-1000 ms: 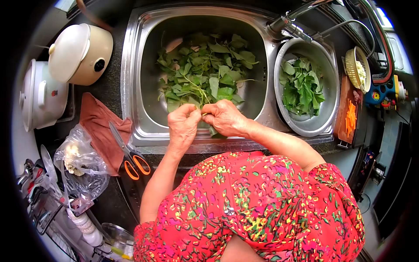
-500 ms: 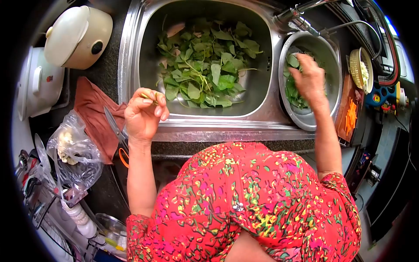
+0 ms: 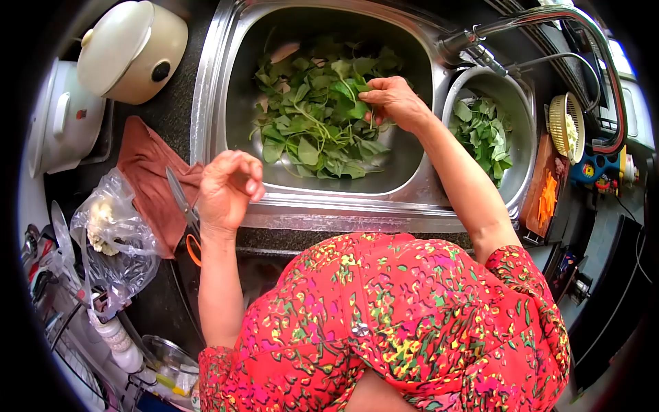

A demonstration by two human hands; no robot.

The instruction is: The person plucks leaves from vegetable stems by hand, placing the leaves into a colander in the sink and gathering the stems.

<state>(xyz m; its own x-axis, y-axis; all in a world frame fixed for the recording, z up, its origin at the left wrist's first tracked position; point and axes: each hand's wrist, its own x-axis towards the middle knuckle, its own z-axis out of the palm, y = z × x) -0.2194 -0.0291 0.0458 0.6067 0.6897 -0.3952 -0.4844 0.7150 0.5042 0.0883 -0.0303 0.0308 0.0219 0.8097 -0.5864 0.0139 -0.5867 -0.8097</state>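
Note:
Over the right part of the sink (image 3: 230,110), my right hand (image 3: 398,101) is closed on a leafy green sprig (image 3: 353,99) at the edge of the leaf pile. The pile of leafy greens (image 3: 302,127), with long thin stems, covers much of the sink floor. My left hand (image 3: 230,184) hovers by the sink's near left rim with its fingers curled in; whether anything is between them I cannot make out. At the right, picked leaves (image 3: 484,134) lie in a grey oval basin (image 3: 516,185).
Left on the counter are scissors (image 3: 182,199), a brown cloth (image 3: 147,165), a plastic bag (image 3: 127,240) and a lidded cooker (image 3: 154,65). At right, a cutting board (image 3: 535,196) bears orange strips (image 3: 548,199), near a yellow basket (image 3: 559,113). The faucet (image 3: 549,15) arches above the basin.
My right hand has moved left from the basin to the pile in the sink and closed on a sprig. The green stem seen in my left hand no longer shows.

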